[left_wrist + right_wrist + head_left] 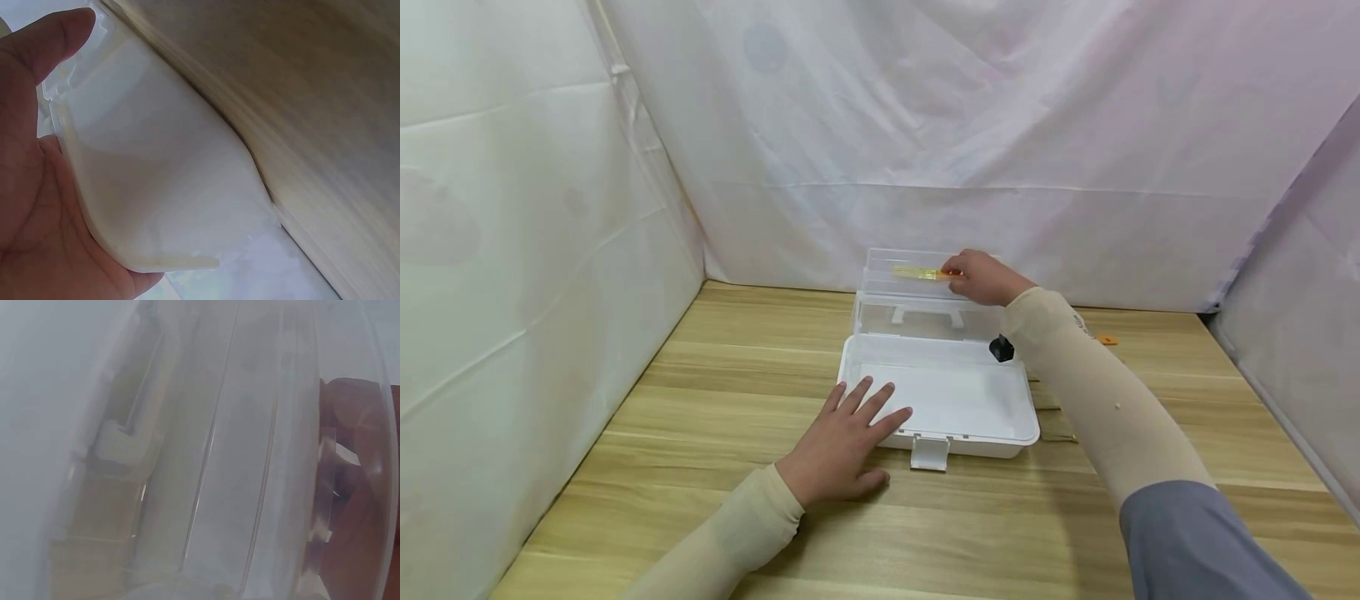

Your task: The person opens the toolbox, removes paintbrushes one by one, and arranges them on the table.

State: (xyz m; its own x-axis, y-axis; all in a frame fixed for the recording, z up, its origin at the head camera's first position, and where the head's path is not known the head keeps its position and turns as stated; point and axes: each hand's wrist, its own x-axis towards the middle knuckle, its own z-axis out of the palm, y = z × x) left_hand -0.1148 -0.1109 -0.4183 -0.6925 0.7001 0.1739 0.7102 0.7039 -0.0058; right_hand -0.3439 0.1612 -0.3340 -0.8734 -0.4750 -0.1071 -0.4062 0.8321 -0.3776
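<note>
A white plastic box (940,392) stands open on the table, its clear lid (887,318) tipped back behind it. My left hand (842,442) rests on the box's front left corner with fingers spread over the rim; in the left wrist view its palm lies beside the white wall (156,156). Over the far part of the lid, my right hand (988,277) pinches a slim yellow-and-orange item (921,272), whose exact kind is unclear. The right wrist view shows that hand (356,487) through clear plastic (244,456). A small black object (1002,348) sits at the box's back right corner.
On the wood-patterned table (700,400), an orange piece (1107,339) shows past the right forearm. Thin dark items (1058,438) stick out right of the box, partly hidden by the arm. A white latch (929,454) hangs at the front. White sheets (925,125) enclose the table.
</note>
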